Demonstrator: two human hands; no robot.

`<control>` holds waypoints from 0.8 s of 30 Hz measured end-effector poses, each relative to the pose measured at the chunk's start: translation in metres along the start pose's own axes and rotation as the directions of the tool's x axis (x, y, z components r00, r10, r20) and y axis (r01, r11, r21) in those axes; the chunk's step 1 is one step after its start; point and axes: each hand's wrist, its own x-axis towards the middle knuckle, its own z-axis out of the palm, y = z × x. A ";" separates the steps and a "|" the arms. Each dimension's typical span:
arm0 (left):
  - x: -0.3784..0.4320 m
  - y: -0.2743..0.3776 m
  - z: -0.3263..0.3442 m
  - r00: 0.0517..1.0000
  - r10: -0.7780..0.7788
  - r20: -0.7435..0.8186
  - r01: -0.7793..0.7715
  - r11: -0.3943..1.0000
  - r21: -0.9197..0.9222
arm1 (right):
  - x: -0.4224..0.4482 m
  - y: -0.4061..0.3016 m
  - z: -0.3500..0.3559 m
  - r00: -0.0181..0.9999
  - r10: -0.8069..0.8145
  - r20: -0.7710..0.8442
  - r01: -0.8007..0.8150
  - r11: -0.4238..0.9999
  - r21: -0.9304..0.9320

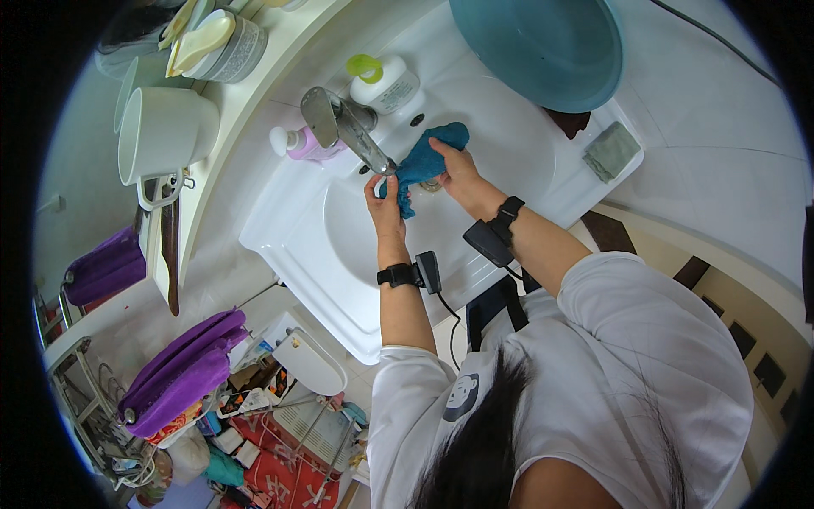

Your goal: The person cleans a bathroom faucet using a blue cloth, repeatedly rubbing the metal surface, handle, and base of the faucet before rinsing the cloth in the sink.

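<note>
A wet-looking teal cloth stretches between my two hands over the white washbasin, just beside the spout of the chrome faucet. My left hand pinches the cloth's lower end close under the spout. At its upper end, my right hand grips it between thumb and fingers. Part of the metal drain shows beneath the cloth. Whether water is running cannot be told. Both wrists wear black straps with small black boxes and cables.
Behind the faucet stand a white pump bottle with a green top and a pink pump bottle. A blue-green plastic basin rests over the sink's far right. A folded grey-green cloth lies on the right corner. A white mug sits on the shelf.
</note>
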 end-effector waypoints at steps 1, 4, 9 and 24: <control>0.000 0.003 0.000 0.997 0.060 -0.047 -0.052 0.987 0.151 | -0.003 0.001 0.004 0.997 -0.061 -0.045 0.059 0.997 -0.046; -0.007 -0.003 0.024 0.876 0.479 0.047 -0.456 0.794 0.402 | 0.008 0.010 0.008 0.956 -0.275 -0.103 0.259 0.954 -0.150; -0.015 0.001 0.065 0.762 0.646 0.051 -0.459 0.483 0.746 | 0.030 0.033 -0.002 0.998 -0.067 -0.014 0.059 0.947 -0.316; 0.031 -0.016 0.005 0.776 0.631 -0.012 -0.436 0.549 0.713 | -0.010 0.019 0.011 0.995 0.072 0.072 -0.036 0.913 -0.407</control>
